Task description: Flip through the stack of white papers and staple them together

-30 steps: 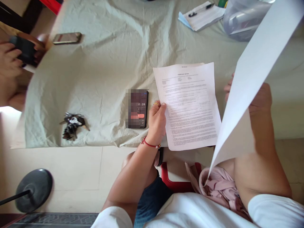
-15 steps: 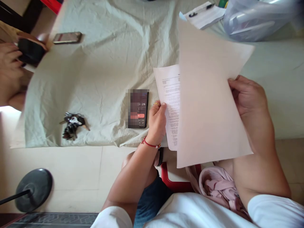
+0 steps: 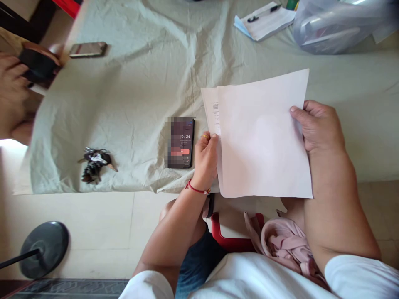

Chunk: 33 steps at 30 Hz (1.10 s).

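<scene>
My left hand (image 3: 206, 155) pinches the left edge of a printed sheet (image 3: 212, 110), thumb on top. Over most of that print lies a blank-faced sheet of paper (image 3: 264, 141), whose right edge is held between the thumb and fingers of my right hand (image 3: 319, 124). Only a narrow strip of text shows at the left; how many sheets are in the stack I cannot tell. Just left of my left hand a phone (image 3: 182, 143) lies face up, its lit screen reading 0:26 and partly pixelated.
A bunch of keys (image 3: 96, 164) lies near the table's (image 3: 134, 95) front edge. Another phone (image 3: 88, 49) is at the far left, by another person's hands (image 3: 14, 83) with a black object. Papers with a pen (image 3: 264, 20) and a plastic bag (image 3: 330, 29) stand back right.
My right hand has brought the lifted sheet down and left, so it now covers most of the printed page. My left hand has stayed in place.
</scene>
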Each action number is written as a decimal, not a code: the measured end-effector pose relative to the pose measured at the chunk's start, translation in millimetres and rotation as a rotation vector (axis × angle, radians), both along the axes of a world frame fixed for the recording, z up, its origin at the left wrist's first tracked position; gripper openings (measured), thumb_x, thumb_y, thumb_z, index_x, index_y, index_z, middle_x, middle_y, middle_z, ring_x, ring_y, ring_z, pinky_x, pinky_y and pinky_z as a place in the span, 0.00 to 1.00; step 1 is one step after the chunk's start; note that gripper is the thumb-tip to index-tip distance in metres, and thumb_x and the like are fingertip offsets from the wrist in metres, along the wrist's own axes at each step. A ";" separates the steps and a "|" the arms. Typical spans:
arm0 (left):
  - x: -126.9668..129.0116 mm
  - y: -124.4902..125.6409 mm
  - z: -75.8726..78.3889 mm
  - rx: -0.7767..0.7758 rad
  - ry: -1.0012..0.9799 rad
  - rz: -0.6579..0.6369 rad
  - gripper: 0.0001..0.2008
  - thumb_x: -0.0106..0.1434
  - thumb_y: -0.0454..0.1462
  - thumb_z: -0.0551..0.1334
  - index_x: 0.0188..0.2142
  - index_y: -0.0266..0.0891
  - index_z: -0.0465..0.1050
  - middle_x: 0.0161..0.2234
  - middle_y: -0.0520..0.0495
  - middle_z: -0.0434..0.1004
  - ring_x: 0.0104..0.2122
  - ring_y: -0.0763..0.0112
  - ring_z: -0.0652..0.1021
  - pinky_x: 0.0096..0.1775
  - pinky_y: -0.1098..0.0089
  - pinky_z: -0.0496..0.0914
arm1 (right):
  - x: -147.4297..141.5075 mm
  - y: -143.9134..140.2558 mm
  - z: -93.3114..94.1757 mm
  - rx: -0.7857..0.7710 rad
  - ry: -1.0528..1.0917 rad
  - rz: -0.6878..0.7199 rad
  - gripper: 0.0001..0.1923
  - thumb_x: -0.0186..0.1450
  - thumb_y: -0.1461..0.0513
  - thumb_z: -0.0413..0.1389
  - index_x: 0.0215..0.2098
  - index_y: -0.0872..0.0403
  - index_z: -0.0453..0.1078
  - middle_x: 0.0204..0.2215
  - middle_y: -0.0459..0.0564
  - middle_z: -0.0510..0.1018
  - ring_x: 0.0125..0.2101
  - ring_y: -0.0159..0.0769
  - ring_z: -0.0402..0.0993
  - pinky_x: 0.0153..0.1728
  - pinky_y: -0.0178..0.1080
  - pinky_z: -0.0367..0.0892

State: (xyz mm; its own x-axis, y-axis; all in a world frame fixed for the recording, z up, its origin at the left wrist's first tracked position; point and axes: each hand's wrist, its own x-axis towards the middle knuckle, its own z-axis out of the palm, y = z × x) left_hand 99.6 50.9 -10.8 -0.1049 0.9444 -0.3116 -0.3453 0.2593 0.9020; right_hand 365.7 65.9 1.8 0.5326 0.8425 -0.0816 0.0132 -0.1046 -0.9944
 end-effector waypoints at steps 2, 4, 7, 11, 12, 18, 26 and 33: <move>-0.3 -0.2 0.7 0.003 0.010 0.000 0.18 0.72 0.32 0.68 0.29 0.44 0.63 0.26 0.57 0.63 0.26 0.74 0.67 0.31 0.74 0.66 | -0.9 0.4 0.7 -0.005 -0.005 -0.009 0.17 0.53 0.56 0.77 0.28 0.53 0.76 0.30 0.46 0.81 0.28 0.33 0.71 0.30 0.39 0.69; -0.3 -0.1 0.8 0.002 0.011 0.003 0.17 0.73 0.31 0.66 0.29 0.43 0.63 0.26 0.57 0.63 0.25 0.75 0.67 0.31 0.74 0.65 | -2.3 0.4 2.4 -0.015 -0.006 -0.029 0.13 0.56 0.60 0.75 0.27 0.53 0.75 0.29 0.46 0.81 0.26 0.31 0.71 0.28 0.37 0.68; 0.0 0.3 0.9 -0.005 0.004 0.009 0.17 0.74 0.29 0.65 0.29 0.43 0.64 0.25 0.57 0.64 0.25 0.75 0.67 0.30 0.74 0.64 | -3.4 0.0 4.8 -0.028 -0.005 -0.045 0.10 0.58 0.64 0.72 0.27 0.54 0.76 0.28 0.45 0.81 0.25 0.30 0.71 0.27 0.36 0.68; 0.1 0.0 1.7 -0.015 -0.004 0.016 0.18 0.74 0.30 0.65 0.28 0.43 0.65 0.26 0.56 0.65 0.25 0.74 0.67 0.31 0.73 0.65 | -1.9 -0.5 3.9 -0.022 -0.004 -0.027 0.09 0.58 0.64 0.72 0.27 0.54 0.76 0.28 0.44 0.80 0.25 0.30 0.71 0.26 0.35 0.67; 0.2 -0.1 2.1 -0.018 -0.004 0.017 0.18 0.74 0.30 0.67 0.28 0.43 0.65 0.26 0.56 0.65 0.26 0.74 0.68 0.31 0.73 0.66 | -1.4 -0.6 3.1 -0.014 -0.003 -0.019 0.09 0.58 0.64 0.72 0.27 0.54 0.76 0.28 0.44 0.80 0.25 0.30 0.71 0.26 0.35 0.66; 0.6 -1.1 5.1 -0.034 -0.034 0.012 0.16 0.74 0.32 0.68 0.29 0.42 0.67 0.27 0.56 0.68 0.27 0.75 0.71 0.34 0.75 0.69 | 0.0 -0.5 -2.5 0.017 -0.005 0.036 0.11 0.54 0.60 0.72 0.27 0.53 0.75 0.26 0.43 0.78 0.24 0.30 0.69 0.24 0.35 0.64; 4.2 -2.7 8.1 -0.039 -0.061 0.053 0.15 0.74 0.34 0.68 0.30 0.43 0.69 0.29 0.54 0.72 0.29 0.74 0.74 0.35 0.74 0.72 | -0.9 0.4 -2.8 0.002 -0.035 0.077 0.15 0.54 0.57 0.73 0.29 0.54 0.73 0.27 0.42 0.77 0.25 0.29 0.68 0.24 0.35 0.63; 4.2 -1.7 1.6 -0.001 -0.046 0.042 0.15 0.76 0.39 0.67 0.31 0.43 0.71 0.30 0.53 0.73 0.30 0.72 0.75 0.35 0.72 0.73 | -5.0 -1.2 -1.4 0.000 -0.044 0.107 0.13 0.55 0.57 0.71 0.30 0.53 0.73 0.27 0.44 0.76 0.25 0.30 0.67 0.26 0.36 0.61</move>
